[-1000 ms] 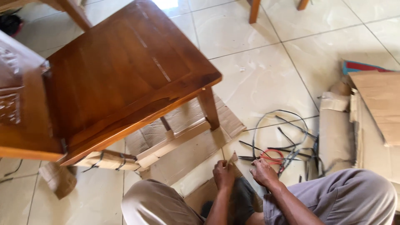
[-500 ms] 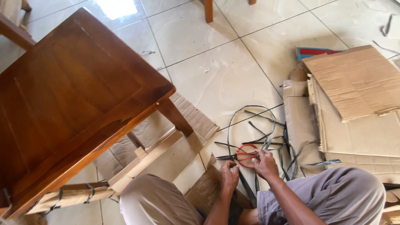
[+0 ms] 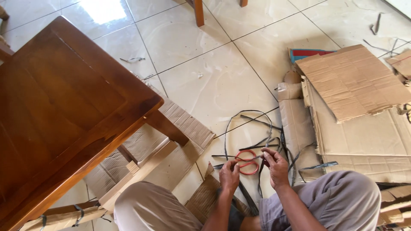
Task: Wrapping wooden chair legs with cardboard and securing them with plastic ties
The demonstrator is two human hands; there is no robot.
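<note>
Red-handled scissors (image 3: 247, 161) are held low over the tiled floor, between my knees. My right hand (image 3: 275, 167) grips the scissors from the right side. My left hand (image 3: 229, 175) touches the red handle loops from the left, fingers curled. Black plastic strapping (image 3: 257, 128) lies in loops and cut lengths on the floor just beyond both hands. A strip of corrugated cardboard (image 3: 209, 196) lies under my forearms.
A brown wooden chair (image 3: 72, 107) stands at the left on flattened cardboard (image 3: 188, 128), with cardboard strapped round its lower rails. A pile of cardboard sheets (image 3: 355, 111) covers the floor at the right. Other chair legs (image 3: 199, 13) stand at the top.
My right hand reached to the scissors on the floor and took hold; now both hands are on them and they are lifted slightly. The view has shifted right.
</note>
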